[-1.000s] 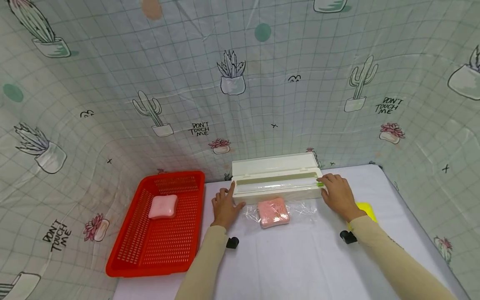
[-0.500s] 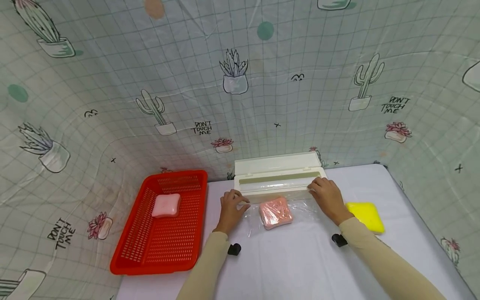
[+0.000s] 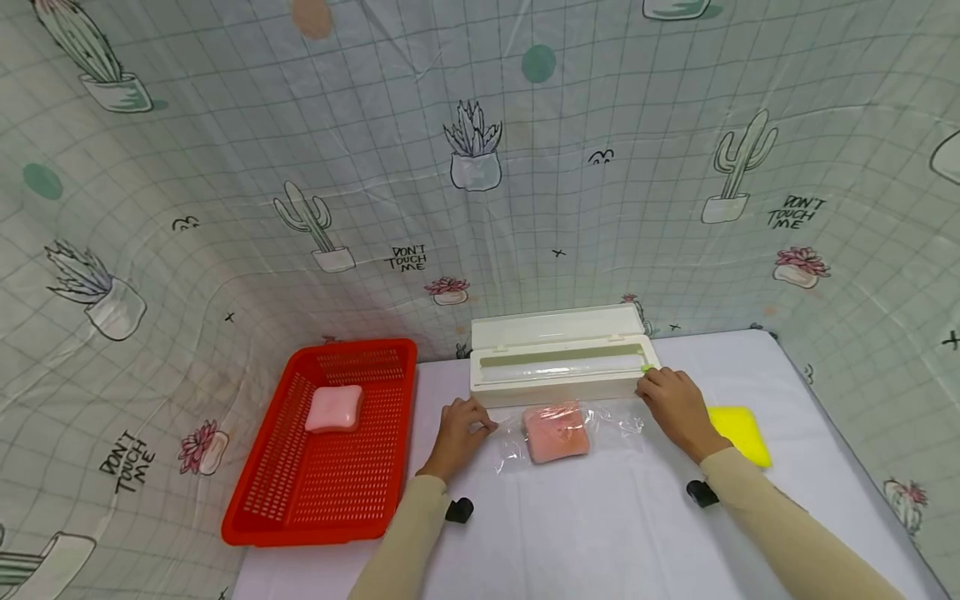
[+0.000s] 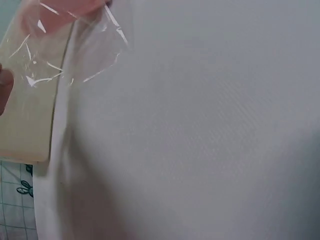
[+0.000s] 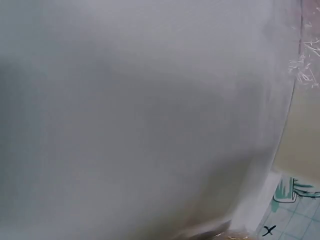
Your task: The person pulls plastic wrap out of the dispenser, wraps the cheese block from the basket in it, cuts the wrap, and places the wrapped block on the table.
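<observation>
A white cling film dispenser box [image 3: 562,389] lies with its lid [image 3: 555,327] raised and a roll of film [image 3: 562,367] inside. In front of it, a sheet of clear cling film [image 3: 611,417] covers a pink block [image 3: 557,433] shaped like a soap bar or sponge. My left hand [image 3: 457,433] pinches the sheet's left edge; in the left wrist view the sheet [image 4: 95,60] overlaps the box. My right hand [image 3: 678,408] is bent at the box's right front corner, fingertips right by a green slider [image 3: 647,367]; I cannot tell whether they grip anything.
A red basket [image 3: 405,433] stands at the left with a pale pink block [image 3: 333,408] inside. Right of my right hand lies a yellow block [image 3: 741,433]. A patterned cloth [image 3: 555,208] hangs behind the white-covered table [image 3: 577,533].
My right hand slid left along the box front, then returned to its right end, where the green slider shows. My left hand left the box's corner for the film's left edge. The wrapped block shifted slightly forward.
</observation>
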Motion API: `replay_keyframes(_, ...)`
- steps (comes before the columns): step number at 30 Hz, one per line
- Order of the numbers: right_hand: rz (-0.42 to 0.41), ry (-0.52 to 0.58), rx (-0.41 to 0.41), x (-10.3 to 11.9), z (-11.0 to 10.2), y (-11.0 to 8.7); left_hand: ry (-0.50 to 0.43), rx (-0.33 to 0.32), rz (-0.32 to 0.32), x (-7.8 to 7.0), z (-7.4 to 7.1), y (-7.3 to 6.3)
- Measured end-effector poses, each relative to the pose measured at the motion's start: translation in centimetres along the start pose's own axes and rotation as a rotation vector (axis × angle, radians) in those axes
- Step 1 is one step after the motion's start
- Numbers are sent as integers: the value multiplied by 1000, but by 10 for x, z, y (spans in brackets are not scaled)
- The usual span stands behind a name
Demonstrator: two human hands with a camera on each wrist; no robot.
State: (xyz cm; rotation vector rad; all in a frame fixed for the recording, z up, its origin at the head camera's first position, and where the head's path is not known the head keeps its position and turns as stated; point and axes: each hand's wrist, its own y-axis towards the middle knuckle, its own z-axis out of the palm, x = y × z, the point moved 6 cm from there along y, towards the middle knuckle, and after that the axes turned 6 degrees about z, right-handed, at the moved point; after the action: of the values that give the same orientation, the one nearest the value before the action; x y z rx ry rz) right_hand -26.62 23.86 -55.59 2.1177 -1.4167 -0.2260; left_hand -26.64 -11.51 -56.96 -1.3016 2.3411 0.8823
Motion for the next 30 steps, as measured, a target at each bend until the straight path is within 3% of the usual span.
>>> replay_keyframes(3, -18, -33, 32, -1, 0, -6, 91, 26, 27, -1, 2, -3)
replay_keyframes(8, -50, -84, 100, 3, 4, -15, 213, -5, 87, -3, 1, -7)
replay_keyframes(14, -51, -141, 165, 7, 9, -22, 283, -22, 77, 1, 5, -12)
replay_keyframes(17, -20, -109, 136, 7, 9, -24, 245, -22, 22, 6, 6, -13)
replay_keyframes(20, 23, -17, 57, 6, 3, -22, 114, -47, -79, 10, 5, -13)
replay_keyframes(23, 17, 30, 14, 5, -4, -22, -8, -72, -135, 13, 3, -15)
replay_keyframes(26, -60, -33, 71, 8, -4, -26, 30, -32, -75, 11, 5, -19)
replay_keyframes(30, -136, -129, 206, 12, 4, -37, 240, 71, 78, 6, 13, -28)
